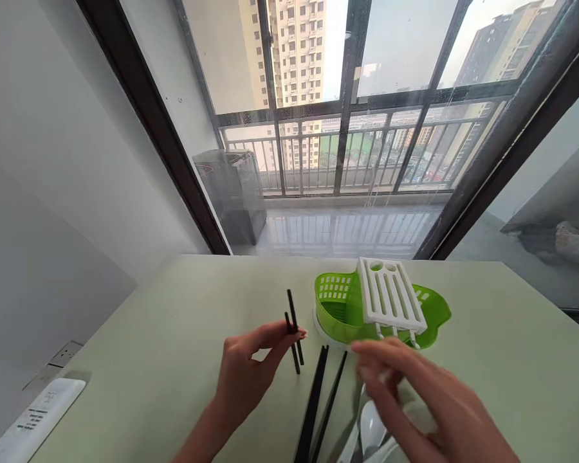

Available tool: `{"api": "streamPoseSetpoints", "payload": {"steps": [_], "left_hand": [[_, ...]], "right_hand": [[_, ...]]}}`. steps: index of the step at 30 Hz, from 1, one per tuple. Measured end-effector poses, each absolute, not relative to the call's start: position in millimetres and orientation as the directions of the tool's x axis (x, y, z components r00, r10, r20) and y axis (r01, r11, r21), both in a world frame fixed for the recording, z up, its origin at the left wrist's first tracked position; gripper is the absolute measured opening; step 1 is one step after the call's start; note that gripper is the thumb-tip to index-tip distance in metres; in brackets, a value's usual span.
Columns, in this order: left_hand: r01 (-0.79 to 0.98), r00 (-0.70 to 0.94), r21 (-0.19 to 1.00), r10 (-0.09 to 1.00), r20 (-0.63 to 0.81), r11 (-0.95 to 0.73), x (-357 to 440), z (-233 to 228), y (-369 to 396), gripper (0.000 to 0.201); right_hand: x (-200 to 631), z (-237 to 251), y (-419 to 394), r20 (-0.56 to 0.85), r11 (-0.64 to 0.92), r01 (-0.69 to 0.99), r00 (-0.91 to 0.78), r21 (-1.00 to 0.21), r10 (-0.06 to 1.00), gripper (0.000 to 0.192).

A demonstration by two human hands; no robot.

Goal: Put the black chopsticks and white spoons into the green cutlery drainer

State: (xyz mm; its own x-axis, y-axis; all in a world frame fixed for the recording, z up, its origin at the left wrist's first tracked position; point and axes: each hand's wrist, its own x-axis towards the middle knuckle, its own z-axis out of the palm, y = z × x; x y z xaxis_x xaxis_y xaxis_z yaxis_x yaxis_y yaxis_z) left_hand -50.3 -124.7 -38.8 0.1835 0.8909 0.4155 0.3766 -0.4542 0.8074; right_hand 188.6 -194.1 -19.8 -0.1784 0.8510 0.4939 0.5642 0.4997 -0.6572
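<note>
Below the blurred right hand [424, 399], white spoons [372, 426] lie partly hidden.

Left hand [244, 373] pinching black chopsticks [294, 314], right hand [434, 399] near white spoons [371, 427]; green basket [350, 332] beyond, pale table [174, 321]

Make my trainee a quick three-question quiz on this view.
1. Which hand holds two black chopsticks?
2. True or false: the white slotted rack lies flat on the table, apart from the green basket.
3. What lies on the table between the left hand and the right hand? A) a plate B) more black chopsticks C) a cup

Key:
1. The left hand.
2. False; the white slotted rack sits across the green basket.
3. B
</note>
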Motion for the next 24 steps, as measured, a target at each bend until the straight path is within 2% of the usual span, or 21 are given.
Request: {"api": "streamPoseSetpoints", "payload": {"steps": [2,4,6,9,17,24], "left_hand": [[0.362,0.219,0.784,0.864,0.454,-0.504,-48.6,-40.9,-124.9,0.013],[0.352,0.249,0.758,0.835,0.49,-0.55,-48.7,-41.8,-124.7,0.016],[0.356,0.264,0.74,0.821,0.506,-0.57,-49.9,-42.9,-124.3,0.018],[0.363,0.252,0.745,0.828,0.5,-0.56,-52.0,-46.6,-124.0,0.014],[0.334,0.232,0.847,0.907,0.351,-0.413,-53.6,-70.3,-121.1,0.017],[0.28,0.287,0.894,0.919,0.271,-0.351,-54.7,-96.1,-119.5,0.013]], "right_hand": [[173.4,-4.7,-176.2,0.493,0.551,0.564,-0.271,-0.615,0.827,0.039],[160.5,5.0,-159.6,0.473,0.549,0.593,-0.297,-0.59,0.829,0.045],[150.3,10.8,-146.4,0.44,0.536,0.61,-0.318,-0.583,0.84,0.04],[141.8,14.0,-134.6,0.392,0.544,0.6,-0.378,-0.586,0.839,0.022],[146.3,-2.1,-134.4,0.282,0.504,0.604,-0.428,-0.617,0.859,0.026],[149.5,-18.6,-135.4,0.305,0.502,0.569,-0.409,-0.651,0.86,0.027]]}}
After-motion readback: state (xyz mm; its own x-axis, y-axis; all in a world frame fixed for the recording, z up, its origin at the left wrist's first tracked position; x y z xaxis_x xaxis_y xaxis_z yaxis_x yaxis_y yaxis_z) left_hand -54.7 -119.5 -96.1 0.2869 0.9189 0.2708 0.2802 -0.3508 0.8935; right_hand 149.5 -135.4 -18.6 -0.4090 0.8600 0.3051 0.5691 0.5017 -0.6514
